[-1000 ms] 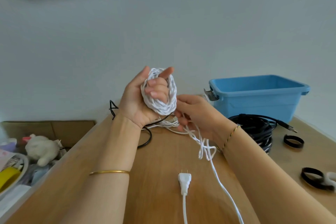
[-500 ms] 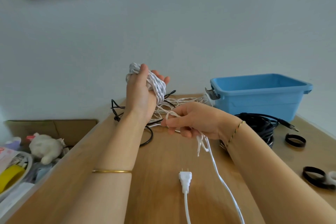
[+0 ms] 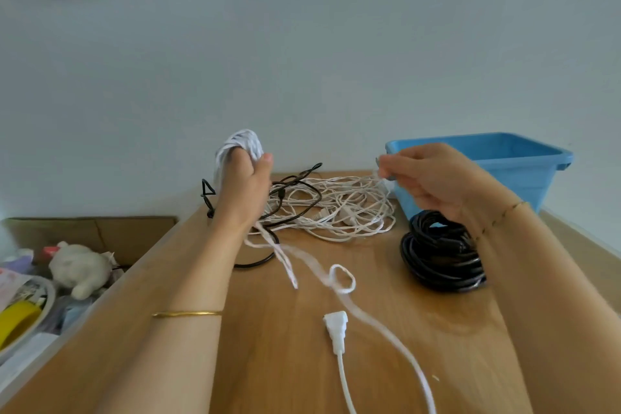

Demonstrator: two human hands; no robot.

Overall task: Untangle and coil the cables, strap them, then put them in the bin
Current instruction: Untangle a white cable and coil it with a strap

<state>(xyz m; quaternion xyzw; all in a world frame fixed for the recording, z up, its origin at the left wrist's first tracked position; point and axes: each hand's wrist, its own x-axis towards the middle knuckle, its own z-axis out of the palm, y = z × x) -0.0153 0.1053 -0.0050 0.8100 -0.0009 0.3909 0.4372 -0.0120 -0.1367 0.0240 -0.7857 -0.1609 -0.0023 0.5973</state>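
Half a second back the right hand (image 3: 426,178) was tucked in just under the left hand (image 3: 243,188). Now it's swung well out to the side, fingertips pinching a thin strand lifted off the white tangle (image 3: 336,208) below them. The left fingers are curled tight round the white coil (image 3: 240,143), with a blurry loose tail dangling under the wrist. My guess is it's pulling slack for the next wrap, with no strap on yet and the blue bin (image 3: 504,148) right behind the right knuckles.

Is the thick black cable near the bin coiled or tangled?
Coiled: the black cable lies in stacked round loops on the table beside the blue bin.
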